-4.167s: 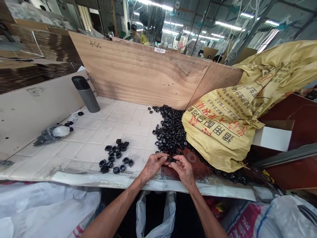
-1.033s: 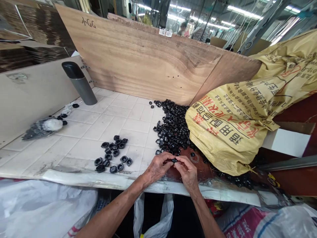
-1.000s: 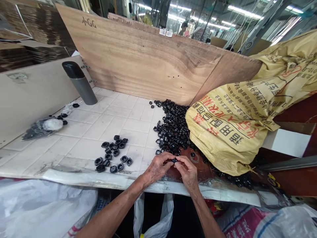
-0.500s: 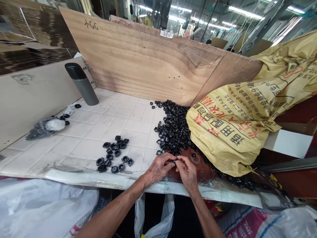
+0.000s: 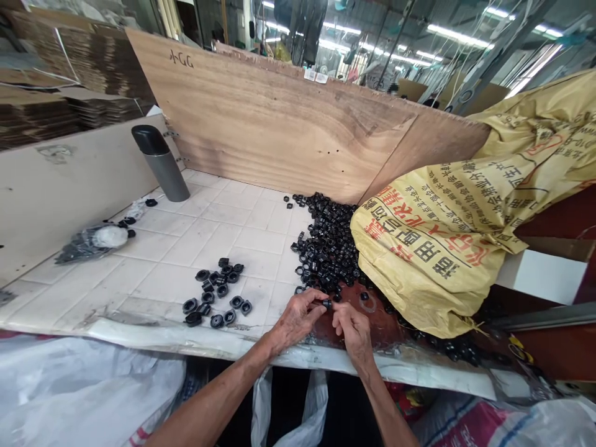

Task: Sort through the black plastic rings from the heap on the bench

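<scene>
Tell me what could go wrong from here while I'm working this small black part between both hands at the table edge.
The small black part is pinched only by the fingertips of the left hand and right hand near the table edge; a slip could drop it into the white bag below. The left forearm could also nudge the small group of black rings toward that edge.

A white tiled worktable (image 5: 205, 230) fills the lower middle, walled at twelve o'clock by a plywood board (image 5: 279, 124) and at nine o'clock by a pale panel (image 5: 56, 192). Stacked flattened cardboard (image 5: 60, 93) rises at ten o'clock. Fluorescent tube lights (image 5: 459, 36) run under the roof from twelve to two o'clock.
</scene>
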The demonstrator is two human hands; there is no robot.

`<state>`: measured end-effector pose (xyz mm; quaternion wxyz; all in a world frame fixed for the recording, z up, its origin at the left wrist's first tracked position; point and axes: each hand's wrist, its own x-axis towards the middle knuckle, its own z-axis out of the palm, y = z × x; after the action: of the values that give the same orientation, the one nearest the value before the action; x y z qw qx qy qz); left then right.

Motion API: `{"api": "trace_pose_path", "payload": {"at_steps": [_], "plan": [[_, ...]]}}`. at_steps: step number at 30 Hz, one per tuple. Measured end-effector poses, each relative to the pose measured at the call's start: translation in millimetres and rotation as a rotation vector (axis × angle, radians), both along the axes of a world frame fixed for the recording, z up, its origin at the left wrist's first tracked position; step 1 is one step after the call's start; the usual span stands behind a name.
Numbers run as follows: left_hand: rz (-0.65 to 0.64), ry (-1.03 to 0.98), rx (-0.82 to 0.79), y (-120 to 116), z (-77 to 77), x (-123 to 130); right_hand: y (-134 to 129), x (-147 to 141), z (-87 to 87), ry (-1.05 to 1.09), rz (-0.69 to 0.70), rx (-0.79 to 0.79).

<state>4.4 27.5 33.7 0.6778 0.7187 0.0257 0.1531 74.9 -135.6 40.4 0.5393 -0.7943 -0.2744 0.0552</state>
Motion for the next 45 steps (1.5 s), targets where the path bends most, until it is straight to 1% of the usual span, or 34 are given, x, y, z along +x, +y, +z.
{"api": "trace_pose_path", "payload": {"at_steps": [3,7,11,15,18,22,25,26,30,31,34,36,39,41,43,45], "plan": [[0.011,0.012,0.013,0,-0.1,0,-1,1,-0.6,0.014,-0.004,-0.020],[0.013,0.028,0.012,1,1.5,1,-1,3,-0.5,0.056,0.031,-0.026],[-0.004,0.030,-0.012,0,2.5,0,-1,3,1.2,0.015,-0.003,-0.015],[-0.012,0.038,-0.047,0,4.5,-1,-1,4,-0.9,-0.026,-0.006,-0.061],[-0.023,0.036,-0.059,0,6.1,-2,-1,4,-3.5,-0.036,0.002,-0.019],[-0.046,0.055,-0.086,0,6.3,-3,0,2,-4.2,0.027,0.021,-0.053],[-0.054,0.076,-0.134,-2,4.5,-3,1,0,-2.6,0.069,0.038,-0.033],[-0.048,0.076,-0.145,-2,3.6,-3,1,0,-1.9,0.056,0.037,-0.033],[-0.026,0.073,-0.109,-3,0.2,-3,2,-1,0.4,-0.031,-0.061,-0.082],[-0.033,0.074,-0.101,-3,-0.1,-3,2,-1,0.5,-0.047,-0.061,-0.079],[-0.033,0.075,-0.117,-3,1.0,-3,1,-1,-0.9,-0.095,0.009,-0.099],[-0.024,0.089,-0.138,-2,2.6,-4,1,-1,-2.6,-0.120,0.005,-0.134],[-0.024,0.106,-0.146,-2,3.9,-4,1,-2,-4.3,-0.140,0.004,-0.080],[-0.037,0.098,-0.135,-2,2.5,-5,1,-3,-4.5,-0.113,0.046,-0.027],[-0.049,0.081,-0.095,-2,-0.6,-5,1,-4,-3.9,-0.044,0.058,-0.016],[-0.047,0.045,0.018,-2,-4.6,-7,1,-3,-2.9,0.049,0.053,-0.021]]}}
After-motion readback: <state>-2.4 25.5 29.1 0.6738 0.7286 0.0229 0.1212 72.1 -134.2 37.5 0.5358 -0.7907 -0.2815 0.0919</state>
